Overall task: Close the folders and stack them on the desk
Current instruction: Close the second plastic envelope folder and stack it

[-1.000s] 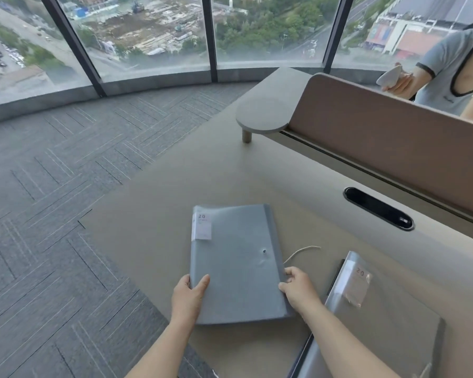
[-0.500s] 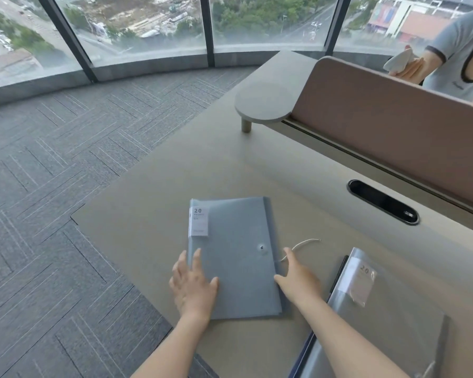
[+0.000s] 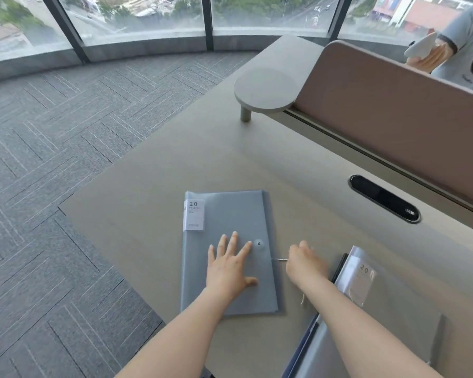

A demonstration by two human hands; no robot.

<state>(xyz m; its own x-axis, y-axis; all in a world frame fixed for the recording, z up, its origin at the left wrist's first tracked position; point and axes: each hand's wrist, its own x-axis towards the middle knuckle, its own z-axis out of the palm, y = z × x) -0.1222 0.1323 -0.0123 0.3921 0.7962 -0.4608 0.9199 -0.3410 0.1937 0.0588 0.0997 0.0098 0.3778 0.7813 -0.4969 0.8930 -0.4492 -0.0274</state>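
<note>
A blue-grey folder (image 3: pixel 224 214) lies closed and flat on the beige desk (image 3: pixel 175 165), with a white "20 pockets" label at its top left and a round button near its right edge. My left hand (image 3: pixel 230 268) presses flat on its cover, fingers spread. Just right of the folder, my right hand (image 3: pixel 303 261) is closed on the folder's thin white string (image 3: pixel 280 259), which runs from the fist toward the folder's edge. A second, translucent grey folder (image 3: pixel 380 309) lies at the lower right over a dark one, partly under my right forearm.
A brown partition (image 3: pixel 393 124) runs along the desk's far right, with a black cable slot (image 3: pixel 382 197) before it and a round shelf (image 3: pixel 265 88) at its end. Another person stands behind the partition holding a white object (image 3: pixel 421 46). The desk edge drops to grey carpet (image 3: pixel 52 159) on the left.
My left hand slid from the folder's lower left edge up onto its cover and flattened. My right hand left the folder's right edge and closed on the string.
</note>
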